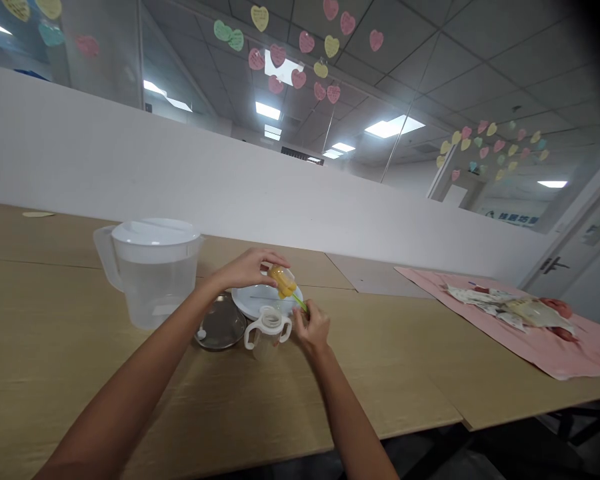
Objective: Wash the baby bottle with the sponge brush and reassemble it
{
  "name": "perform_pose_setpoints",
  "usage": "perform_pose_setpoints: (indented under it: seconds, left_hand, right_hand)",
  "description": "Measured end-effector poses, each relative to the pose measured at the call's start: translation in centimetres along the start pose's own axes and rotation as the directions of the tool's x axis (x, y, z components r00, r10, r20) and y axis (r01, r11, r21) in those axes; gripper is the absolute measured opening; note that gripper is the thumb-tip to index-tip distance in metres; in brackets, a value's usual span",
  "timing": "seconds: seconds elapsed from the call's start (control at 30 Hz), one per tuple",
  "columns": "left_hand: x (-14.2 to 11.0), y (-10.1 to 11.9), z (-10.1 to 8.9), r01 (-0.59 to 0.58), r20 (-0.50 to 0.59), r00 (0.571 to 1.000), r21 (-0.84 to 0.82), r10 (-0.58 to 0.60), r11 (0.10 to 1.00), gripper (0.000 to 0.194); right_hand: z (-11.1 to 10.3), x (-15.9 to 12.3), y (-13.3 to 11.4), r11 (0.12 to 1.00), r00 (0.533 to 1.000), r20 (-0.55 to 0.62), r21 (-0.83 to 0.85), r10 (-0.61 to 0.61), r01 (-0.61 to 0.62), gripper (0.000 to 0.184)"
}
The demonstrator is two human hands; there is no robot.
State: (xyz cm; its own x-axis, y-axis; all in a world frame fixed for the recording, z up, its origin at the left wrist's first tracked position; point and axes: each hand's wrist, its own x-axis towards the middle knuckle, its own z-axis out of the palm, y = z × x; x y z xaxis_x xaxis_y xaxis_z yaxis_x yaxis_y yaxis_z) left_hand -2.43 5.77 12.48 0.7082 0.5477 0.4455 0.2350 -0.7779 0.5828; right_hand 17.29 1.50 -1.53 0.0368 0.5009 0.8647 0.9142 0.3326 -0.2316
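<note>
My right hand (311, 327) grips the thin green handle (299, 301) of what looks like a small bottle brush. Its yellow head (281, 281) sits under a clear cover, and the fingertips of my left hand (247, 270) hold it from above. Both hands are over a white plate (267, 298). Just below it stands a clear cup with two white handles (267, 331), close to my right hand. A round steel lid (221, 322) lies beside the cup, under my left wrist. Left of that stands a clear plastic pitcher with a white lid (153, 267), holding water.
The light wooden table (380, 373) runs right, with a grey sheet (375, 275) at the back. A pink cloth (540, 340) with several printed packets lies at the right. A low white partition (180, 180) stands behind the table.
</note>
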Motion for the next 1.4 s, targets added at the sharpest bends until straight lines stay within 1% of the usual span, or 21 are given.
perform_pose_setpoints:
  seconds: [0.1, 0.2, 0.27, 0.37, 0.47, 0.53, 0.63, 0.67, 0.73, 0.8, 0.87, 0.9, 1.0, 1.07, 1.1, 1.17, 1.27, 1.33, 1.4]
  left_hand:
    - [0.1, -0.7, 0.1, 0.041, 0.001, 0.999, -0.016, -0.041, 0.999, 0.038]
    - [0.1, -0.9, 0.0, 0.052, 0.013, 0.999, -0.056, -0.052, 0.997, 0.04]
    - [0.0, -0.5, 0.0, 0.042, 0.022, 0.999, -0.079, -0.04, 0.996, 0.04]
    - [0.0, 0.3, -0.1, 0.004, 0.003, 1.0, -0.105, -0.004, 0.994, 0.04]
    - [-0.2, 1.0, -0.4, -0.061, -0.025, 0.998, -0.116, 0.059, 0.991, 0.039]
    - [-0.3, 1.4, -0.5, -0.092, -0.022, 0.996, -0.118, 0.09, 0.989, 0.037]
    - [-0.3, 1.9, -0.5, -0.086, -0.015, 0.996, -0.096, 0.085, 0.992, 0.037]
    - [-0.3, 2.0, -0.4, -0.08, -0.015, 0.997, -0.086, 0.079, 0.993, 0.037]
    - [-0.3, 2.5, -0.2, -0.077, -0.009, 0.997, -0.066, 0.076, 0.995, 0.037]
    - [-0.3, 3.0, -0.1, -0.087, 0.011, 0.996, -0.044, 0.088, 0.995, 0.036]
    - [-0.4, 3.3, -0.1, -0.096, 0.032, 0.995, -0.021, 0.097, 0.995, 0.036]
    - [-0.5, 3.4, -0.2, -0.099, 0.041, 0.994, -0.012, 0.099, 0.995, 0.036]
    - [-0.7, 3.2, -0.6, -0.097, 0.051, 0.994, 0.002, 0.097, 0.995, 0.037]
    - [-0.8, 2.8, -0.8, -0.077, 0.025, 0.997, -0.003, 0.077, 0.997, 0.037]
    - [-0.8, 2.6, -0.8, -0.061, 0.001, 0.998, -0.01, 0.061, 0.998, 0.037]
    - [-0.7, 2.5, -0.7, -0.036, -0.032, 0.999, -0.026, 0.036, 0.999, 0.038]
    - [-0.6, 3.0, -0.2, -0.051, -0.012, 0.999, -0.012, 0.051, 0.999, 0.039]
    - [-0.5, 3.3, 0.1, -0.076, -0.002, 0.997, 0.012, 0.076, 0.997, 0.037]
    - [-0.4, 3.4, 0.2, -0.082, -0.018, 0.996, 0.022, 0.082, 0.996, 0.036]
  right_hand:
    - [0.2, -0.1, 0.2, 0.998, 0.999, -0.054, -0.062, -0.005, 0.002, 0.034]
    - [0.4, 0.1, 0.0, 0.994, 0.991, -0.116, -0.072, 0.074, -0.082, 0.037]
    - [0.4, 0.4, -0.3, 0.99, 0.985, -0.116, -0.048, 0.125, -0.131, 0.038]
    - [0.3, 0.6, -1.0, 0.987, 0.984, -0.08, 0.003, 0.159, -0.16, 0.038]
    - [0.3, 0.6, -1.3, 0.988, 0.987, -0.068, 0.047, 0.148, -0.145, 0.038]
    - [0.2, 0.3, -1.3, 0.994, 0.992, -0.078, 0.063, 0.095, -0.091, 0.037]
    - [-0.1, 0.1, -1.1, 0.998, 0.991, -0.133, 0.068, -0.002, 0.011, 0.037]
    - [-0.2, 0.1, -1.0, 0.997, 0.987, -0.162, 0.072, -0.014, 0.026, 0.037]
    - [-0.4, 0.2, -0.9, 0.995, 0.974, -0.224, 0.104, 0.019, 0.004, 0.038]
    - [-0.4, 0.3, -0.9, 0.986, 0.964, -0.248, 0.157, 0.099, -0.061, 0.038]
    - [-0.2, 0.4, -0.9, 0.978, 0.962, -0.227, 0.179, 0.151, -0.112, 0.038]
    - [-0.1, 0.3, -0.9, 0.979, 0.968, -0.207, 0.17, 0.145, -0.11, 0.038]
    - [0.2, 0.0, -0.8, 0.992, 0.989, -0.142, 0.126, 0.039, -0.021, 0.035]
    - [0.2, -0.1, -0.8, 0.99, 0.991, -0.133, 0.136, -0.016, 0.034, 0.035]
    - [0.2, -0.2, -0.8, 0.988, 0.989, -0.146, 0.153, -0.009, 0.031, 0.035]
    - [0.1, -0.1, -0.9, 0.98, 0.981, -0.183, 0.199, 0.067, -0.03, 0.037]
    - [0.0, 0.2, -1.1, 0.955, 0.964, -0.177, 0.258, 0.198, -0.149, 0.04]
    - [0.1, 0.2, -1.1, 0.948, 0.967, -0.142, 0.268, 0.213, -0.17, 0.04]
    - [0.1, 0.2, -1.1, 0.954, 0.978, -0.11, 0.263, 0.177, -0.143, 0.04]
